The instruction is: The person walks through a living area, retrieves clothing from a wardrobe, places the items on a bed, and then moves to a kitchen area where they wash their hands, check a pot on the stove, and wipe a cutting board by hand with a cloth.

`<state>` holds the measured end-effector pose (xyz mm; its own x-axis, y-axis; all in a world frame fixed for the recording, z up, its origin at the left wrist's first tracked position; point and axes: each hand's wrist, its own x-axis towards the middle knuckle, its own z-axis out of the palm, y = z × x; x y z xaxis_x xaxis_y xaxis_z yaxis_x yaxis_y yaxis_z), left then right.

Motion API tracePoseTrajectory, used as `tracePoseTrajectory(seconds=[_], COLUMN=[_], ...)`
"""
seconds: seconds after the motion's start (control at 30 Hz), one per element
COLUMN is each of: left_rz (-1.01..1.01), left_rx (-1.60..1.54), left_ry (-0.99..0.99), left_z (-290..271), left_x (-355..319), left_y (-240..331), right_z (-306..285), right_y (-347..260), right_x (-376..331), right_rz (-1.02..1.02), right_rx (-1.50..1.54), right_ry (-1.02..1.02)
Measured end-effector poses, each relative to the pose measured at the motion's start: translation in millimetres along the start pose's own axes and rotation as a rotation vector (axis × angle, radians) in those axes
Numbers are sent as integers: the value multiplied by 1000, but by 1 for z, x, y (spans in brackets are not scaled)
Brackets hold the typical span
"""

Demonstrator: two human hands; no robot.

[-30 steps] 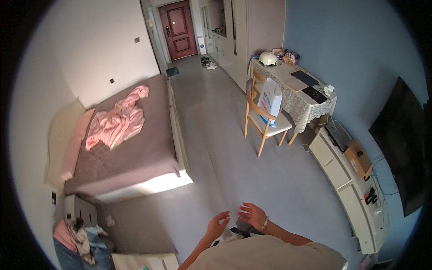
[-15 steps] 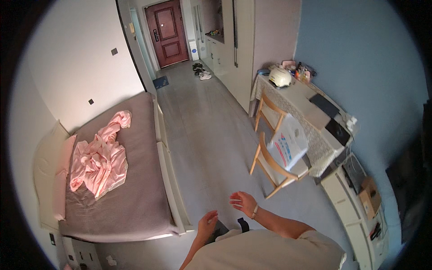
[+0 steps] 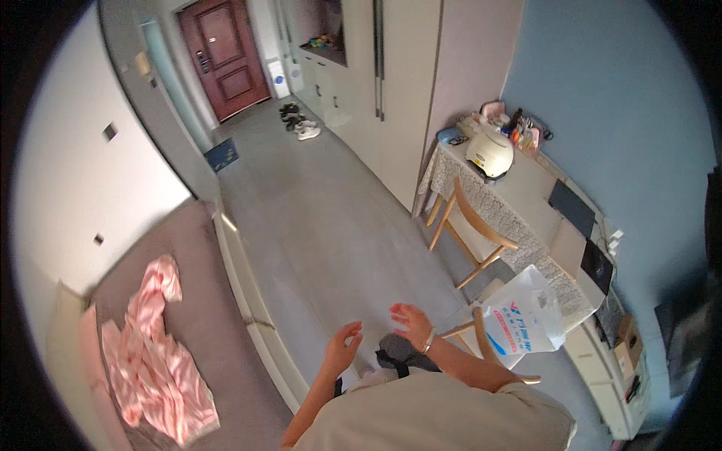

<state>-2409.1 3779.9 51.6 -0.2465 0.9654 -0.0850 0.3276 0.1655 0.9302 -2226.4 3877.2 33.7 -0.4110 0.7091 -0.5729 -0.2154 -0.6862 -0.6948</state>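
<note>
My left hand is held in front of my body above the grey floor, fingers loosely bent and apart, with nothing in it. My right hand, a band on its wrist, is a little to the right, also empty with its fingers apart. The hands do not touch each other or anything else. Closest to my right hand is a wooden chair bearing a white plastic bag with blue and red print. To the left, a crumpled pink satiny cloth lies on the brown-covered bed.
The bed's pale side rail borders the walkway. A second wooden chair stands at the lace-covered table, which bears a white helmet and a dark laptop. Shoes sit before the red-brown door.
My view has moved forward along the walkway, so the bed shifts down and left and the table and chairs look nearer. Both hands stay raised and empty.
</note>
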Motion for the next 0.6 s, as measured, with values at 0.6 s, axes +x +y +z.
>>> tracePoseTrajectory(seconds=[0.6], left_rz=[221], left_rx=[35], left_ry=[-152], left_z=[-37], left_x=[856], left_y=[-13], right_z=[69], right_y=[-450], right_x=[669], right_rz=[-578], right_rx=[-575], right_ry=[461])
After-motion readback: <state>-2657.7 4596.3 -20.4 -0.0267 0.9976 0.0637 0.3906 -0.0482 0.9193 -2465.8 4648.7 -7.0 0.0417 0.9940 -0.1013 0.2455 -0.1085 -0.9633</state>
